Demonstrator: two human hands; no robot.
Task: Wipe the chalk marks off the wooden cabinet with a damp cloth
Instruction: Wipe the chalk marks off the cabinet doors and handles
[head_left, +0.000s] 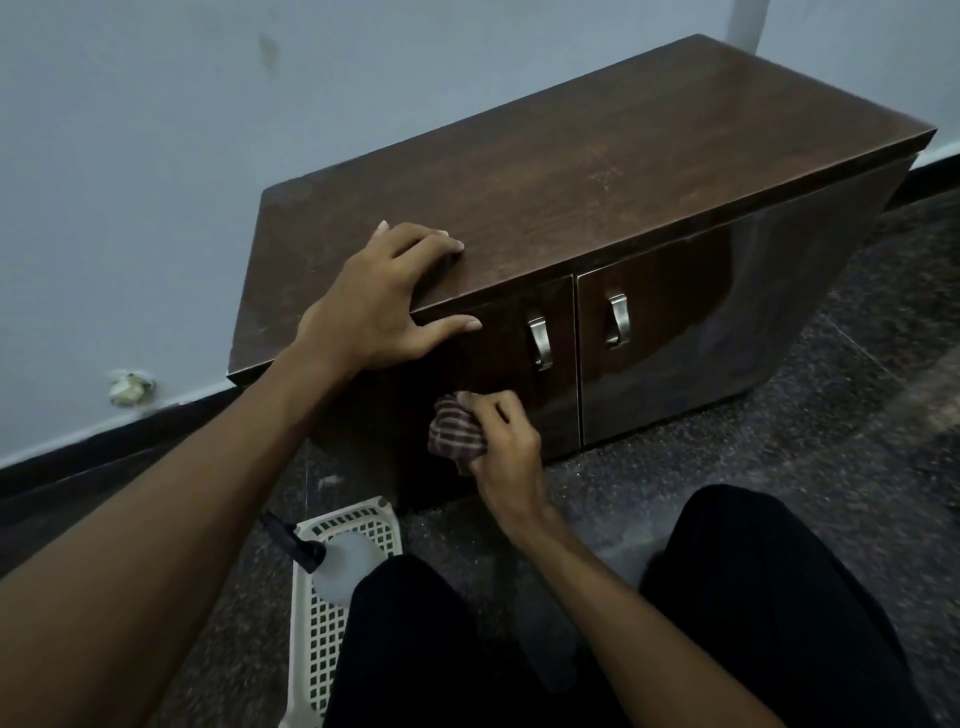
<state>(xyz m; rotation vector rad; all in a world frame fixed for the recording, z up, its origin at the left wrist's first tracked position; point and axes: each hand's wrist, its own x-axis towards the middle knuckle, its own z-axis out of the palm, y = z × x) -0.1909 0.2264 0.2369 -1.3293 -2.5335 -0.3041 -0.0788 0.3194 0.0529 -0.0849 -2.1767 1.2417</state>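
Observation:
A low dark wooden cabinet (597, 176) stands against the wall, with two doors and two metal handles. My left hand (384, 301) rests on the front edge of its top, fingers spread on the top and thumb over the left door. My right hand (501, 441) presses a bunched striped cloth (454, 434) against the lower part of the left door. Faint pale scuffs show on the top at right (605, 176). No clear chalk marks are visible on the door.
A white plastic basket (322, 613) sits on the speckled floor at lower left, holding a spray bottle (337, 564) with a black nozzle. My knees in black trousers (769, 597) are in front of the cabinet. A crumpled scrap (130, 385) lies by the wall.

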